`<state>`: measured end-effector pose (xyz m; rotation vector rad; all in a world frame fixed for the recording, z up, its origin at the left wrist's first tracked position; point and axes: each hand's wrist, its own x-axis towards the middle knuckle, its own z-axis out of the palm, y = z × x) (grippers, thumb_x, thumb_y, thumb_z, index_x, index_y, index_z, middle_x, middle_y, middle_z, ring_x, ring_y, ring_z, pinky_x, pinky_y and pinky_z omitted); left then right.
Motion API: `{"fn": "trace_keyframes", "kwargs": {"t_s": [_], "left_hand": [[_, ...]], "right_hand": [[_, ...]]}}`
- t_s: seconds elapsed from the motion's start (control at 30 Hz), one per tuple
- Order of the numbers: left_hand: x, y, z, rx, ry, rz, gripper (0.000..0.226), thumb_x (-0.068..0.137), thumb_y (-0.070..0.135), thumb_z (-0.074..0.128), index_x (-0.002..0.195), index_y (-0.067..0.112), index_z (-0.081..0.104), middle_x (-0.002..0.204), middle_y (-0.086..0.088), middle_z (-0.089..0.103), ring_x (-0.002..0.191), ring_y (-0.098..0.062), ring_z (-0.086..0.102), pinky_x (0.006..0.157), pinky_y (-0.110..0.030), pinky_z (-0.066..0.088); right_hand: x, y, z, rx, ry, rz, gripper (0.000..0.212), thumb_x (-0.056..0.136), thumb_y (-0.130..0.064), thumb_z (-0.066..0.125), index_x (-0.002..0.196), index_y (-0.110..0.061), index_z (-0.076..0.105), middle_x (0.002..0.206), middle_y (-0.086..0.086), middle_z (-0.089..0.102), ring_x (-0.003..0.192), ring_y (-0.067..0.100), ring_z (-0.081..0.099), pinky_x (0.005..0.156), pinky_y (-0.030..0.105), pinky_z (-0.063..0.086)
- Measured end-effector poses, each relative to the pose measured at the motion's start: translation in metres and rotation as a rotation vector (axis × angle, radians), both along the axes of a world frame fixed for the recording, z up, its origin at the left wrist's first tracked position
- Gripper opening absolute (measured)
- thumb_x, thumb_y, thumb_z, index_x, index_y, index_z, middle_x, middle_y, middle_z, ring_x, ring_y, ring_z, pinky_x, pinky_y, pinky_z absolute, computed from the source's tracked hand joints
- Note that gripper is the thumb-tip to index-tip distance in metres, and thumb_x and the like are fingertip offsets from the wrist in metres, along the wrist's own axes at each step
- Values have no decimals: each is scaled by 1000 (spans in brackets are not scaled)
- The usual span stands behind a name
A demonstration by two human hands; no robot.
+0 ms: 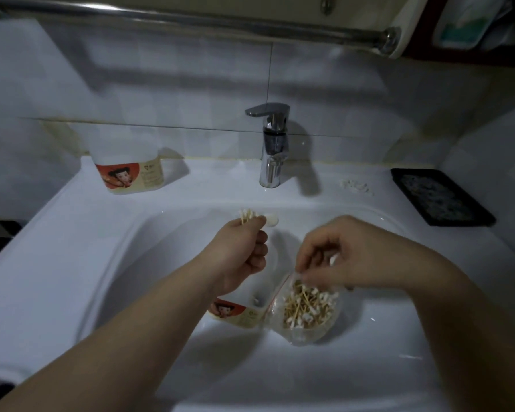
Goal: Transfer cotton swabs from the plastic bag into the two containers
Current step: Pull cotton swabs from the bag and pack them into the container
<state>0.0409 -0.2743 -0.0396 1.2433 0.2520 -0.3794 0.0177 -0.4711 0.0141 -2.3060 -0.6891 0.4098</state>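
A clear plastic bag full of wooden-stemmed cotton swabs lies in the sink basin. My right hand hovers over the bag's mouth with curled fingers that pinch a few swabs. My left hand is raised above the basin and grips a small bundle of swabs; their white tips stick out past my fingers. One white container with a red cartoon label sits in the basin beside the bag, partly hidden under my left wrist. A second container with the same label stands on the sink's back left ledge.
A chrome faucet rises at the back middle of the white sink. A black tray rests on the right ledge, with small white bits beside it. A metal rail runs along the tiled wall above.
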Motion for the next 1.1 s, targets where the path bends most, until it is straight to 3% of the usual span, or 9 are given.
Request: {"fn": "trace_keyframes", "kwargs": {"t_s": [0.1,0.2,0.4,0.57,0.67,0.8,0.97,1.03,1.1], "left_hand": [[1,-2,-1,22,7,-3,13,104,19,54,91,20,52,56,7,35,50,-9,30,47,-21,23],[1,-4,-3,37,11,-22,7,102,22,57,100,19,51,61,5,37,52,-11,32,46,-22,26],[1,-5,-6,83,-38,-28,7,104,24,55,103,17,56,62,4,43,53,-12,38,52,-24,31],[1,-5,-9,334,-250,-77,20,106,29,49,101,10,53,70,-2,50,54,-13,43,48,-23,37],[2,-3,-10,438,-379,-63,33,105,31,49,102,-1,54,69,0,57,57,-16,48,53,-28,41],[4,2,-12,611,-497,-70,24,103,40,50,89,22,58,70,13,68,63,-9,57,66,-34,46],[1,4,-6,655,-544,-129,18,101,32,52,93,26,67,84,14,75,60,3,57,68,-32,45],[-1,5,-4,626,-561,-158,19,97,33,55,89,25,71,82,12,74,58,2,57,65,-34,46],[-2,6,-3,688,-636,-180,21,93,42,62,86,24,70,79,9,72,69,-5,65,71,-37,53]], "right_hand": [[2,4,-13,-329,-120,26,31,80,-34,81,111,-36,75,99,-19,73,87,-10,64,75,11,49],[2,14,-22,-424,-159,38,44,76,-43,76,120,-42,69,105,-21,69,96,-3,62,84,21,52],[-1,23,-33,-559,-301,40,16,86,-31,67,101,-33,71,94,-12,63,89,9,61,79,34,55],[9,19,-32,-325,-311,-13,6,92,-33,70,94,-30,75,83,-12,69,78,3,62,73,24,50],[13,11,-28,-179,-322,-109,4,90,-30,74,87,-27,73,78,-10,71,76,3,66,73,27,53],[13,8,-26,-83,-332,-195,9,91,-27,71,83,-28,68,72,-8,68,70,7,64,71,36,54],[15,9,-25,38,-251,-284,11,92,-20,69,82,-24,68,69,-3,69,67,14,69,75,43,58],[16,8,-24,87,-220,-327,11,93,-17,69,83,-20,68,68,0,69,61,13,70,71,38,58],[16,9,-23,124,-167,-339,10,93,-15,69,83,-15,68,65,1,68,56,10,67,57,24,51]]}}
